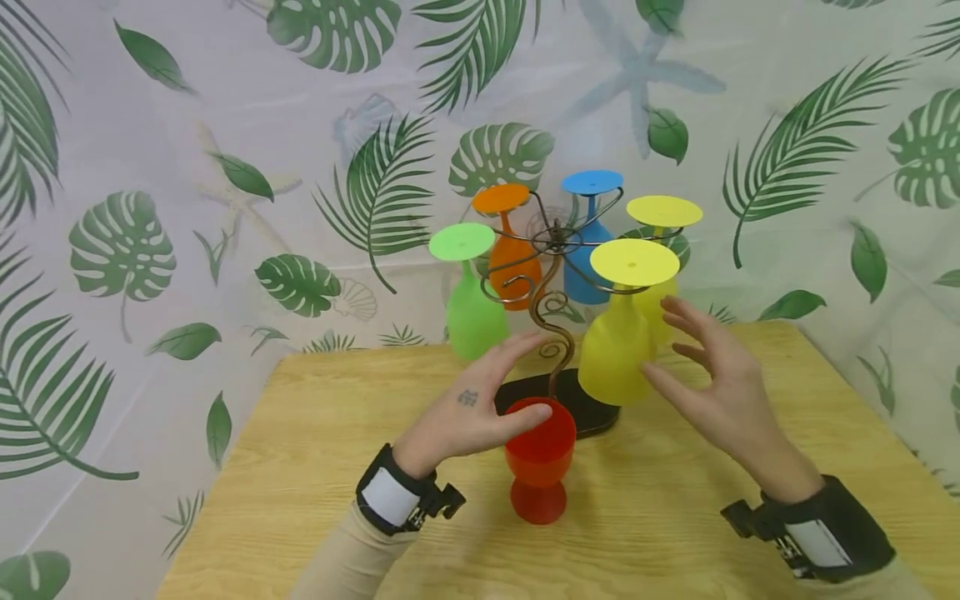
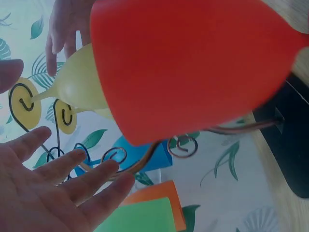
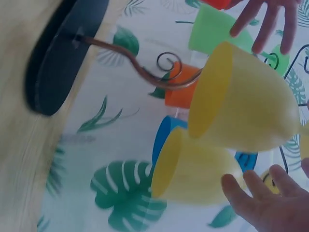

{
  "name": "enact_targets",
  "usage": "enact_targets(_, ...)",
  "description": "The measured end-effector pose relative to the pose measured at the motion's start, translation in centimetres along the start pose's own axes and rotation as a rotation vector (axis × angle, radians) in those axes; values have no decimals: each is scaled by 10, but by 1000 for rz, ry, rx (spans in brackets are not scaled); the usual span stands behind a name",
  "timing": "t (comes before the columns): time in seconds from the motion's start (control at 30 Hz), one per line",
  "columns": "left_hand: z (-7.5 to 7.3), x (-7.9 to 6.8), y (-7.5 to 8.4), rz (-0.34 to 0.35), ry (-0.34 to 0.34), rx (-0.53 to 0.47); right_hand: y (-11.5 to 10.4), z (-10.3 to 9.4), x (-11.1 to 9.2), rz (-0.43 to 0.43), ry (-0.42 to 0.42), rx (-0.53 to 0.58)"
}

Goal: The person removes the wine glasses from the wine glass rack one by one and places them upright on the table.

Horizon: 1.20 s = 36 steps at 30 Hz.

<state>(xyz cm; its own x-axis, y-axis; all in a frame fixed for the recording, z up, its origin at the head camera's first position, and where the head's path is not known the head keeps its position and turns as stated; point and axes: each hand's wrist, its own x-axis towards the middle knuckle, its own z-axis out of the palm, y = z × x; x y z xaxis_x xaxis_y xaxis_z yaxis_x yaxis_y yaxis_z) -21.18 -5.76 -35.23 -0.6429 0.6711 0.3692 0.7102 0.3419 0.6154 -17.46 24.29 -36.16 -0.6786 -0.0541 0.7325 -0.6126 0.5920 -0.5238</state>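
A red plastic goblet (image 1: 538,467) stands upright on the table. My left hand (image 1: 480,404) hovers beside it with spread fingers; in the head view the thumb overlaps its rim, and in the left wrist view the palm (image 2: 43,188) is apart from it. Upside down on a curly metal rack (image 1: 557,242) hang a front yellow goblet (image 1: 615,354), a rear yellow goblet (image 1: 660,304), a green goblet (image 1: 474,317), an orange goblet (image 1: 514,267) and a blue goblet (image 1: 587,267). My right hand (image 1: 720,383) is beside the yellow goblets, fingers spread, holding nothing.
The rack's black base (image 1: 600,417) sits on the wooden table (image 1: 322,467), behind the red goblet. A leaf-patterned cloth (image 1: 187,275) hangs behind the table. Thin rack arms and scrolls stick out between the hanging goblets.
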Motion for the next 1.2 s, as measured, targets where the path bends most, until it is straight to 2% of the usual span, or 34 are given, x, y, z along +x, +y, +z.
enact_targets(0.17, 1, 21, 6, -13, -86, 15, -7, 16, 16, 72, -24, 47)
enact_targets(0.33, 8, 38, 10, -8, -174, 17, -7, 23, 18, 60, -8, 37)
enact_targets(0.5, 13, 46, 11, 36, -199, 20, -5, 24, 15, 46, 1, 32)
enact_targets(0.67, 17, 48, 13, 67, -209, 3, -4, 23, 12, 23, 17, 46)
enact_targets(0.87, 17, 43, 16, 54, -209, -20, -8, 24, 8, -11, 30, 73)
enact_targets(1.2, 16, 36, 16, 56, -184, -115, -10, 32, 3, -73, 53, 133)
